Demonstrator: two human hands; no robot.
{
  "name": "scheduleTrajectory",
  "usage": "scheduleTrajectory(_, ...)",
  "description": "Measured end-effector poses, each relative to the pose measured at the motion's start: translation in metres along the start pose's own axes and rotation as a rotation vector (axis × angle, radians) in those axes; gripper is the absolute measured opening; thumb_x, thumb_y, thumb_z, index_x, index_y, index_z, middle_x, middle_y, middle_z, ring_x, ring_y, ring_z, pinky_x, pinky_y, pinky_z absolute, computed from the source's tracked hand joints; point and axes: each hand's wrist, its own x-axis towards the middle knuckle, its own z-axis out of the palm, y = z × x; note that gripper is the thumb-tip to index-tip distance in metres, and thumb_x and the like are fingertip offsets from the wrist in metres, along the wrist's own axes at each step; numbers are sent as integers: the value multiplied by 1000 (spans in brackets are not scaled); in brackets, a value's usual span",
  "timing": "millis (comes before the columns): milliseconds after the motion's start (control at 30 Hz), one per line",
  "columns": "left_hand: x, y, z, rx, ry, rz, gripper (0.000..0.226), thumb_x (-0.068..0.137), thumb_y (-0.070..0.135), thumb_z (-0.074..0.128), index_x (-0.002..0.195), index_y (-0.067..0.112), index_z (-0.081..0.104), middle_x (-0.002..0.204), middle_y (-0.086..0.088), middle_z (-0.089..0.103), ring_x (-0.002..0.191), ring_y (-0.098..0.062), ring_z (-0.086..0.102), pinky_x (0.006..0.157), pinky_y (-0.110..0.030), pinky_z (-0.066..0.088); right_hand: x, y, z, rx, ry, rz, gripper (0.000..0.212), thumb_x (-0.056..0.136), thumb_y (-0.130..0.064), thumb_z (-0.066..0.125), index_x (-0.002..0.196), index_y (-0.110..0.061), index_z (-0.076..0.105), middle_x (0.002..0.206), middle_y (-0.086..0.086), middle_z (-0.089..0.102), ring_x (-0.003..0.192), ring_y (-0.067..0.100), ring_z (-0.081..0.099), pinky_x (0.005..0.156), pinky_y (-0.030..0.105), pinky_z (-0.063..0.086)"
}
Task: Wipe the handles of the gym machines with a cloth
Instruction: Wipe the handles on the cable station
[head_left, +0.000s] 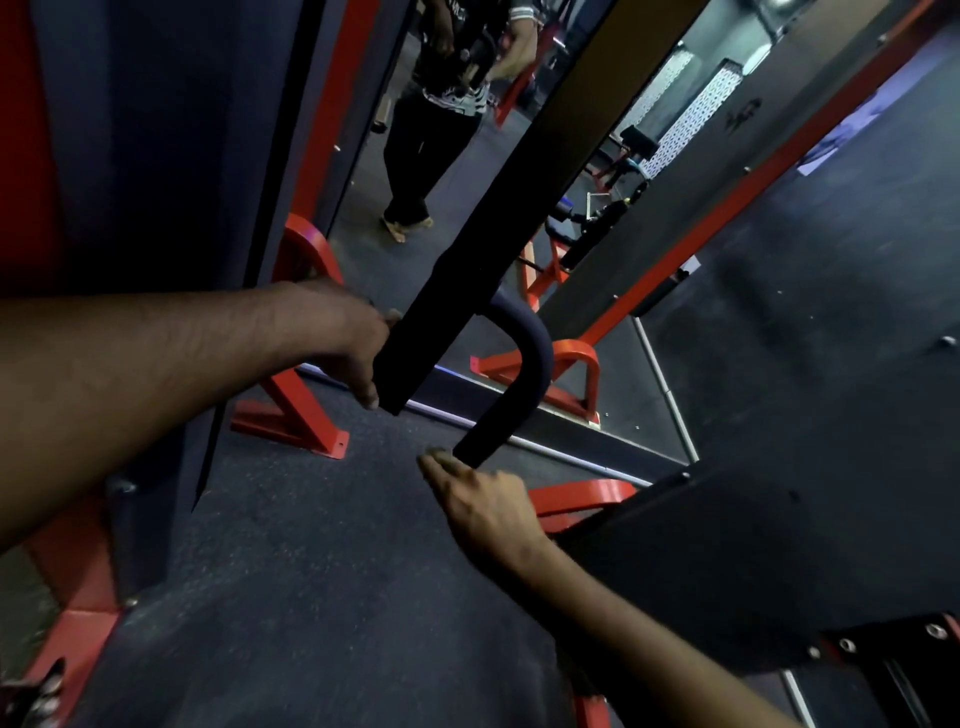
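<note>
With no cloth visible, the left hand (343, 338) gripping the flat black padded bar (415, 348) and the loosely open right hand (483, 504) beneath the curved black foam handle (519, 374) risk smearing grime bare-skinned.

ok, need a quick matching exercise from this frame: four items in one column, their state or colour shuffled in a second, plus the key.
1. left hand
2. right hand
3. curved handle
4. floor bracket

a. red
b. fingertips at the handle's lower end
c. black, U-shaped
d. gripping the flat black bar

Pairs: 1-d, 2-b, 3-c, 4-a
</note>
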Motion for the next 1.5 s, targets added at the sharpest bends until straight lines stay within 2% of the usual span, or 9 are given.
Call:
scheduleTrajectory(167, 1, -1, 1, -7, -3, 25, 86, 80, 72, 70, 139, 12, 47, 136, -4, 62, 117, -28, 62, 89, -32, 51, 0, 50, -29, -151, 239, -124, 55, 89, -19, 33, 134, -20, 65, 139, -4, 62, 61, 22, 71, 39, 25, 43)
scheduleTrajectory(300, 4, -1, 3, 38, -17, 39, 74, 82, 71, 69, 128, 15, 55, 131, -3, 63, 114, -27, 63, 93, -35, 53, 4, 92, -84, -200, 357, -199, 51, 91, -7, 50, 138, -21, 60, 141, -5, 60, 70, 21, 72, 45, 20, 34)
scheduleTrajectory(367, 5, -2, 5, 55, -7, 39, 78, 80, 73, 69, 129, 15, 53, 130, -3, 64, 113, -28, 63, 95, -37, 54, 6, 98, -93, -205, 344, -212, 52, 91, -4, 58, 139, -20, 59, 143, -7, 59, 75, 20, 73, 47, 20, 32)
scheduleTrajectory(500, 6, -3, 6, 45, 1, 25, 88, 76, 77, 69, 134, 14, 49, 130, -5, 64, 114, -29, 64, 95, -39, 54, 2, 72, -60, -116, 331, -146, 49, 92, -15, 37, 134, -18, 62, 135, -3, 64, 70, 27, 73, 43, 32, 52)
scheduleTrajectory(633, 4, -2, 4, 12, -4, 25, 85, 79, 74, 69, 134, 12, 51, 133, -7, 63, 117, -29, 63, 92, -35, 53, 1, 29, -5, 3, 286, -28, 50, 92, -26, 30, 125, -24, 67, 123, -7, 70, 62, 24, 72, 41, 29, 47)
scheduleTrajectory(767, 3, -2, 2, 34, 9, 13, 90, 78, 77, 68, 138, 13, 47, 134, -5, 63, 118, -28, 62, 93, -36, 53, -4, 3, 24, 49, 70, -17, 64, 95, -40, 8, 130, -23, 59, 130, -4, 64, 86, 32, 72, 59, 41, 55)
scheduleTrajectory(900, 4, -2, 1, 46, 1, 5, 98, 77, 77, 68, 146, 13, 41, 130, -4, 65, 116, -28, 63, 93, -38, 54, -20, 19, -5, 160, 291, -131, 40, 96, -24, 41, 126, -25, 68, 132, -8, 66, 82, 16, 74, 51, 28, 55)
scheduleTrajectory(1067, 5, -2, 4, 75, 34, 8, 93, 76, 78, 68, 142, 18, 43, 135, -2, 63, 118, -27, 63, 90, -32, 51, -7, 75, -75, 107, 710, -159, 48, 92, 3, 61, 134, -21, 65, 144, -8, 57, 101, 11, 72, 69, 30, 60)
scheduleTrajectory(1500, 4, -6, 7, 98, 78, 41, 91, 69, 86, 65, 132, 21, 49, 133, 2, 60, 121, -25, 61, 93, -37, 52, 3, 38, 20, 318, 384, -68, 41, 91, -14, 56, 128, -32, 65, 138, -16, 61, 110, 10, 68, 68, 34, 61)
